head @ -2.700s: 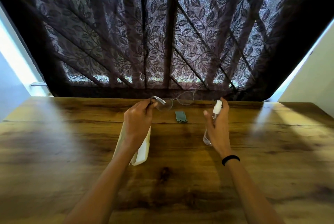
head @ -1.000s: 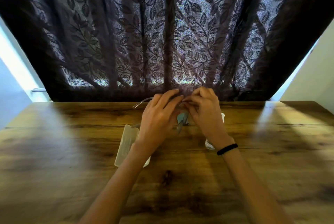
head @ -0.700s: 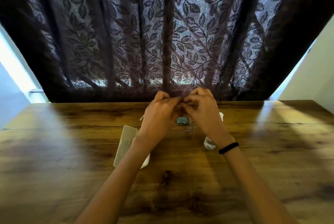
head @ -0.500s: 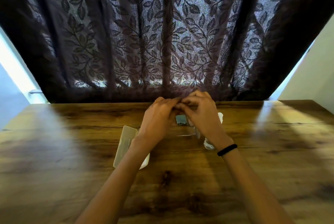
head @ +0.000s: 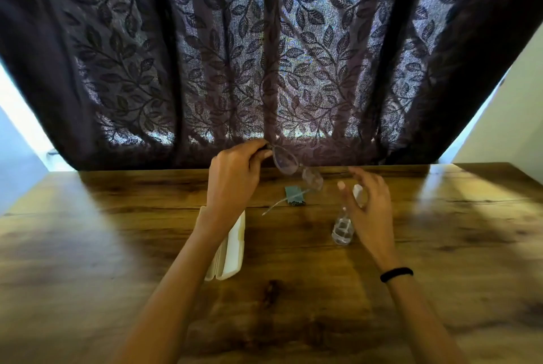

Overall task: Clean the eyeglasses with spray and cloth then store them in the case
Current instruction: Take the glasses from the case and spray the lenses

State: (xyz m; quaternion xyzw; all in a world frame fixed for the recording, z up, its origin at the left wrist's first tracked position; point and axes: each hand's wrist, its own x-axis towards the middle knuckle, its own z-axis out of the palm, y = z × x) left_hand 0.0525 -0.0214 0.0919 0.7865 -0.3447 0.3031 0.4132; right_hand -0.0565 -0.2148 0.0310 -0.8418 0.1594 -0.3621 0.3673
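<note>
My left hand (head: 235,178) pinches the thin-framed eyeglasses (head: 296,168) at one end and holds them tilted above the wooden table (head: 293,305), one temple arm hanging down. My right hand (head: 368,205) hovers with fingers spread, holding nothing, right beside the small clear spray bottle (head: 342,228) with its white nozzle, which stands on the table. A small folded teal cloth (head: 293,195) lies on the table beneath the glasses. The cream eyeglass case (head: 232,249) lies shut under my left forearm.
A dark leaf-patterned curtain (head: 264,55) hangs right behind the table's far edge. Pale walls show at both sides. Bright sunlit patches fall across the table at left and right.
Both hands held the glasses together half a second ago. Now my right hand has let go and moved right and down toward the spray bottle; my left hand has lifted the glasses.
</note>
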